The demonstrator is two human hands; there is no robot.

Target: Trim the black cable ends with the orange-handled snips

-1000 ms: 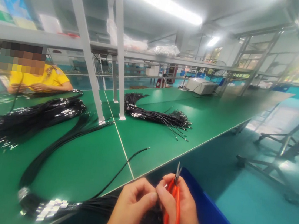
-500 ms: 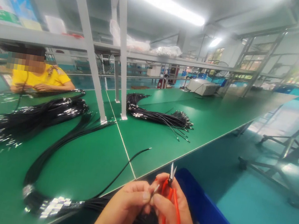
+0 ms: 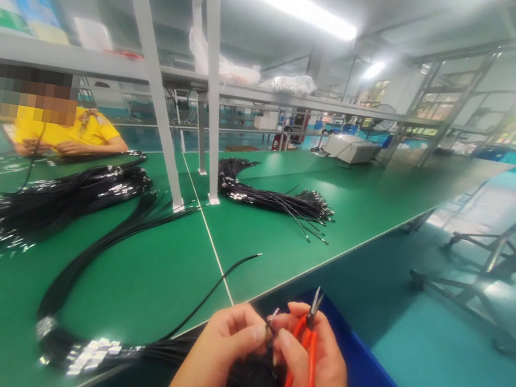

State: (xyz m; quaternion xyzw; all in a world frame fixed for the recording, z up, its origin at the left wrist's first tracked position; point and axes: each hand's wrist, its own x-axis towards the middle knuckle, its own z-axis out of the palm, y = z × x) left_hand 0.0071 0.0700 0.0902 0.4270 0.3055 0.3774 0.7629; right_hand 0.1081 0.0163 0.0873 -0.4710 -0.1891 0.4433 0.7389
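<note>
My left hand [image 3: 225, 351] pinches a thin black cable end [image 3: 271, 322] between thumb and forefinger, with a pale tip sticking up. My right hand [image 3: 328, 366] has red-handled scissors [image 3: 310, 323] in its palm, their narrow blades pointing up and nearly together. The thumb and finger of that hand are also close against the cable end; whether they grip it is hard to see. Below both hands, a black cable bundle [image 3: 166, 352] runs off the table edge. Its shiny pale bands [image 3: 93, 355] lie at the front of the green table [image 3: 163, 276].
A blue bin [image 3: 370, 378] stands below on the right. Another cable bundle [image 3: 280, 202] lies by the grey shelf post [image 3: 213, 83]. Across the table, a person in a yellow top [image 3: 77, 134] sits behind a large cable pile [image 3: 68, 197]. A wheeled metal frame [image 3: 487, 279] stands right.
My right hand has moved slightly right and away from my left, carrying the scissors. A little more of the cable end shows between the hands.
</note>
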